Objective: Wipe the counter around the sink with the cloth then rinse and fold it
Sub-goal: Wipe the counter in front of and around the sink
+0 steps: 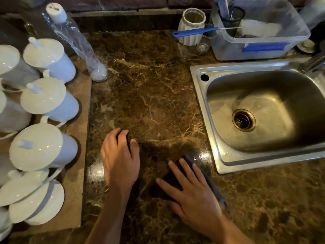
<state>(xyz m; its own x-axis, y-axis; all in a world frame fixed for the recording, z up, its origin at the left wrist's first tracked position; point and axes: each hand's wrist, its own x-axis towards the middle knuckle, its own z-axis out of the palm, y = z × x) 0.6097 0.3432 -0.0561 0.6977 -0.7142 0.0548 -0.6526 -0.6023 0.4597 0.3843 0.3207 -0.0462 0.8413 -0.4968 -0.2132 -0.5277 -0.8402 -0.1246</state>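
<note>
- Head view: the cloth [171, 176] is dark, almost the same tone as the brown marbled counter [151, 95], so its edges are hard to trace; it lies spread on the counter just left of the sink's [198, 95] near corner, with a bluish folded edge showing along its right side.
- The right hand [195, 196] lies palm down on the cloth with its fingers [175, 170] straight and spread, pressing flat rather than gripping; the cloth shows dark between and beneath them, and its bluish edge runs just past the little-finger side.
- The left hand [119, 159] rests on the counter to the left, fingers bent, with a dark piece showing between the fingertips and thumb; it seems to pinch the cloth's far-left corner, though the blur makes this uncertain.
- The cloth thus stretches between the two hands, apart from the steel sink rim.
- White lidded mugs [44, 103] crowd the left edge; a white ribbed vase [191, 25], a blue-handled brush [193, 31] and a clear plastic tub [260, 32] stand behind the sink.
</note>
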